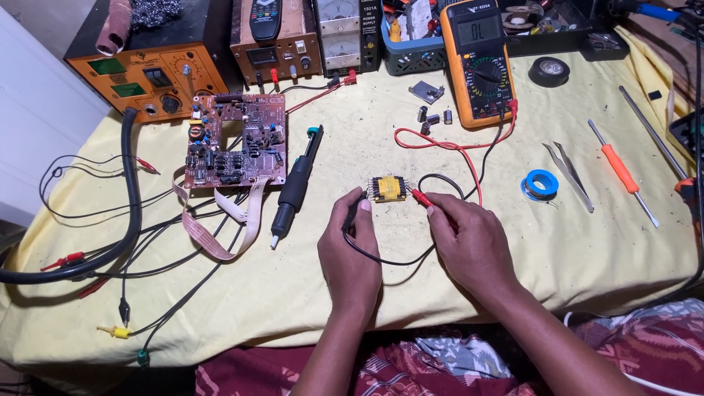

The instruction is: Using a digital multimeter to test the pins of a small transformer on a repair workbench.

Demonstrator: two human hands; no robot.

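A small yellow transformer (389,188) lies on the yellow cloth (308,293) in the middle of the table. My left hand (350,249) pinches the black test probe (361,207) and holds its tip against the transformer's left pins. My right hand (467,238) grips the red test probe (422,196), whose tip touches the right pins. Red and black leads run back to an orange multimeter (478,62) standing behind the transformer.
A brown circuit board (235,139) with ribbon cable lies left, a desoldering pump (297,183) beside it. Power supplies (154,73) stand at the back. Tweezers (568,172), a blue solder roll (541,183), orange screwdriver (622,170), black tape (548,71) lie right. Clip leads trail left.
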